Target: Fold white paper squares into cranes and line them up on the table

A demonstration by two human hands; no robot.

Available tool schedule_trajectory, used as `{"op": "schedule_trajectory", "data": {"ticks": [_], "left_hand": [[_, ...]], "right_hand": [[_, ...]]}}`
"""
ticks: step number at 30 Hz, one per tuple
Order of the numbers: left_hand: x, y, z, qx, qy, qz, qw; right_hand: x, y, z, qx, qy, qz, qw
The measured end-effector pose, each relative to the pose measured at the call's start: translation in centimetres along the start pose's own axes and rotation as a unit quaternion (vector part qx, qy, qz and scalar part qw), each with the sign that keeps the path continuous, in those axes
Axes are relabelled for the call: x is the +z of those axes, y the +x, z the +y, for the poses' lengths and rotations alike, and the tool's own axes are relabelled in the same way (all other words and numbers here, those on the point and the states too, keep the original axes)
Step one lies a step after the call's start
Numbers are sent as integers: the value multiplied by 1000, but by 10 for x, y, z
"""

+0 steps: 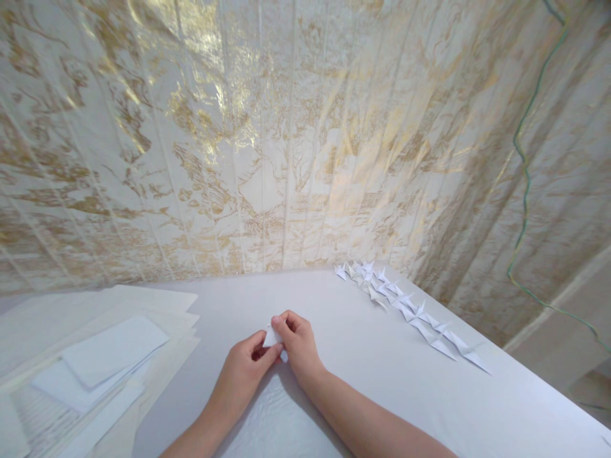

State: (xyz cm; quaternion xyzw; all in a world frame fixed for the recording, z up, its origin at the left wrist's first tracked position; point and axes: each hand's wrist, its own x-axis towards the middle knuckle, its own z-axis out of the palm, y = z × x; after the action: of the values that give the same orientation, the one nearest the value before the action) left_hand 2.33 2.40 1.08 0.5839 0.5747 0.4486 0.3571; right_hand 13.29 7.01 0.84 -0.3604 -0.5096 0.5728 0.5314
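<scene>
Between my two hands is a small piece of folded white paper [271, 338], held just above the white table. My left hand [245, 359] pinches its lower left side between thumb and fingers. From the upper right, my right hand [298, 340] grips the same paper, the thumb bent over its top edge. The fingers hide much of the paper, so its full shape does not show. Over to the right, several folded white paper cranes [413, 312] stand in rows along the table's edge.
Loose white sheets [114, 346] lie in an overlapping pile on the left of the table [229, 299]. A curtain [267, 140] with a gold pattern hangs behind. A green and yellow wire [527, 191] runs down at the right, beyond the table's edge.
</scene>
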Motion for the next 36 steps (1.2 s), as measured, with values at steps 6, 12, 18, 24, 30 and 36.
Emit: {"op": "schedule_trajectory", "data": {"ticks": [6, 12, 18, 24, 30, 36], "left_hand": [[-3, -3, 5, 1, -3, -11, 1000], [-4, -4, 8, 12, -21, -46, 999], [-2, -3, 7, 18, -31, -42, 998], [-1, -4, 7, 0, -27, -41, 999], [-3, -8, 12, 5, -21, -36, 999], [-2, -8, 10, 25, -36, -49, 998]], "right_hand": [[1, 0, 0, 1, 10, 15, 1000], [1, 1, 2, 18, 28, 18, 999], [-1, 4, 5, 24, 45, 26, 998], [0, 1, 3, 25, 51, 29, 998], [2, -1, 3, 25, 47, 28, 998], [0, 1, 5, 20, 42, 26, 999]]}}
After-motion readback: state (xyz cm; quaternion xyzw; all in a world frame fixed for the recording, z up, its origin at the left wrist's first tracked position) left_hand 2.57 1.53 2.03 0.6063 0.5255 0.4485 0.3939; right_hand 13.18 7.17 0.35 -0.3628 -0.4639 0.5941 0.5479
